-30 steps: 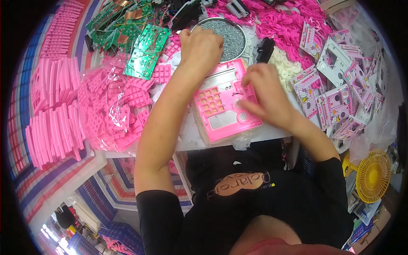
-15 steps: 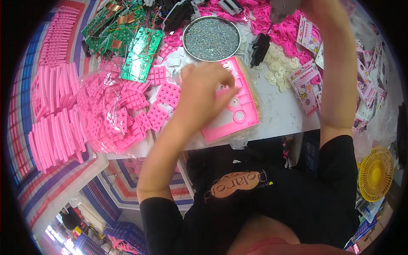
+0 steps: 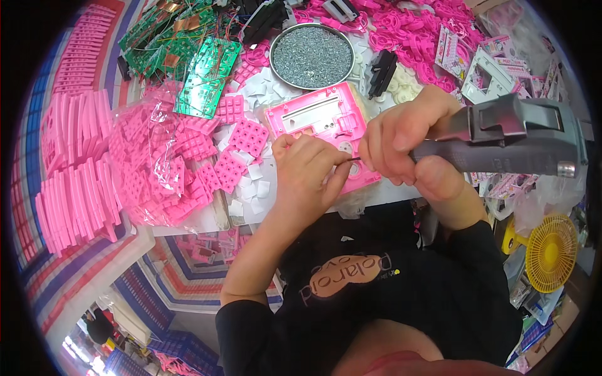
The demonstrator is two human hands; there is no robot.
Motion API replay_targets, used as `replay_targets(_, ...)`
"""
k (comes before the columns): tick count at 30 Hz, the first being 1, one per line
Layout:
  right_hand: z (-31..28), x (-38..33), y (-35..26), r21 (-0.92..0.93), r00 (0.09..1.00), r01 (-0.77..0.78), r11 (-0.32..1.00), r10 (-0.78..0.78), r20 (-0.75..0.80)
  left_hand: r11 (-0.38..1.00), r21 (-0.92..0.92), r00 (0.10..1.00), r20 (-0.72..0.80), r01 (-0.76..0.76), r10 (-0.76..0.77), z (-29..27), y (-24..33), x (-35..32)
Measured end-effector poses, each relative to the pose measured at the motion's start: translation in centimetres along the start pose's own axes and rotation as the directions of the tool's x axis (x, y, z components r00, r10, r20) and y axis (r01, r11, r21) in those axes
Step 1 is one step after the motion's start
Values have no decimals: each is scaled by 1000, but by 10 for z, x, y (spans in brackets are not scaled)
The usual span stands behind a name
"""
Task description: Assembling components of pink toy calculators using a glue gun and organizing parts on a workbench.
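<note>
Two hands meet over a pink case (image 3: 320, 122) on the table (image 3: 401, 191). The right hand (image 3: 407, 147) is closed tight on a grey screwdriver (image 3: 508, 141). The left hand (image 3: 307, 172) pinches its thin tip. Behind the case, a round pan (image 3: 311, 56) is full of tiny screws.

The left hand (image 3: 307, 172) covers the lower edge of the pink housing (image 3: 323, 128), the driver's thin tip (image 3: 354, 159) vanishes between the fingers (image 3: 332, 164), and whatever they pinch there is too small to tell.
</note>
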State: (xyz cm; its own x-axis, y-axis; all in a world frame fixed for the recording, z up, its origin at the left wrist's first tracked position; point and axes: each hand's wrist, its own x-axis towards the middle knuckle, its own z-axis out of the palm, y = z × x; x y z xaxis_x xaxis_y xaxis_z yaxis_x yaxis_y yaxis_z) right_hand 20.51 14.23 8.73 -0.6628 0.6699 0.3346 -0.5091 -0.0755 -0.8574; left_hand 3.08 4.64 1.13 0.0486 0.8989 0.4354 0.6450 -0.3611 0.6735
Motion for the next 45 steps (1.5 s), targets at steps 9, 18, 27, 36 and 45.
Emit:
replay_targets(9,-18,-2,19,-134,998,47,990,-51,-29,967,242,988,146,-80,45,-3,-1,0)
replay_targets(18,-19,-3,35,-166,998,66,984,-67,-2,822,471,917,371,-320,144,-2,4,-8)
replay_targets(27,-19,-2,34,-191,999,35,981,-36,-5,852,377,888,417,-364,195,-12,-7,3)
replay_targets(36,-20,0,23,-196,1000,29,980,-29,0,763,536,905,398,-362,150,-4,9,-9)
replay_targets(45,-25,-3,20,-202,999,43,978,-47,-14,767,577,920,389,-281,44,3,21,-18)
